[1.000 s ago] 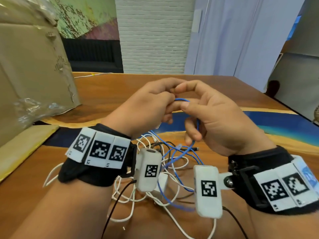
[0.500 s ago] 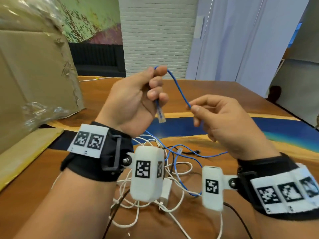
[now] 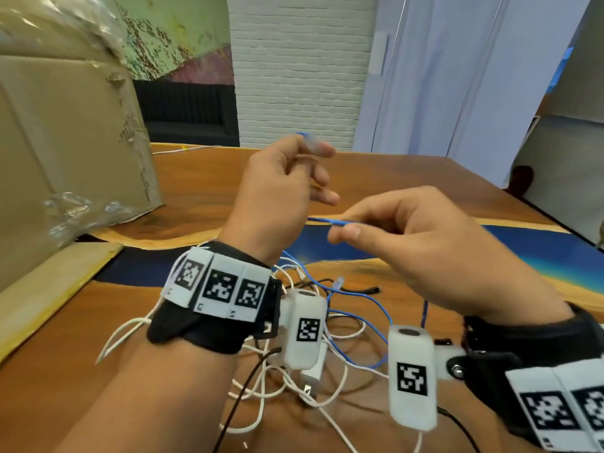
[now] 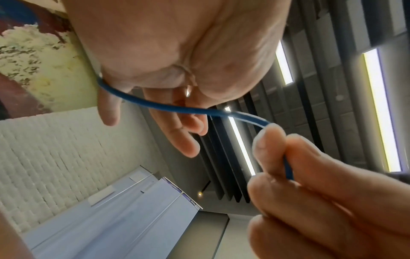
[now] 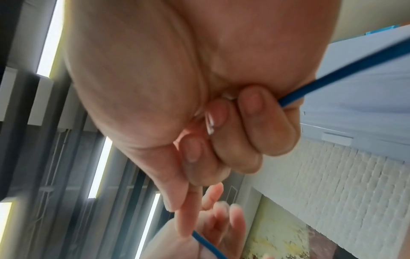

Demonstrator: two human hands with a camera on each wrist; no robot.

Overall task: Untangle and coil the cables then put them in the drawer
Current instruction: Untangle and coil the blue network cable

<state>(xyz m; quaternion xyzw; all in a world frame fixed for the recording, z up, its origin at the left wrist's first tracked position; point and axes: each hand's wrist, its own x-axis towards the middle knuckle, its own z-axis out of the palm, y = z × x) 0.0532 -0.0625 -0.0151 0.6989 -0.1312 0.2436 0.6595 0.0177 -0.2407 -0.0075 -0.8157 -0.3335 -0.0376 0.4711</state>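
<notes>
Wooden tabletop (image 3: 202,191) with a blue band running across it fills the head view, and a big cardboard box (image 3: 65,142) with torn clear wrap stands on its far left. Near the person, a tangle of white cables (image 3: 261,380), a thin black cable (image 3: 242,393) and loops of the blue cable (image 3: 359,295) lies on the wood, partly hidden by the wrists. Both hands are raised above that pile. The left hand (image 3: 277,191) holds the clear plug end of the blue cable up between thumb and forefinger, its other fingers loosely spread. The right hand (image 3: 425,250), lower and just beside it, has its grip pinching the blue cable between thumb tip and forefinger, the remaining fingers curled in; the wrist views show the cable passing from this pinch across to the left palm. From the right hand the blue cable trails down into the pile.
</notes>
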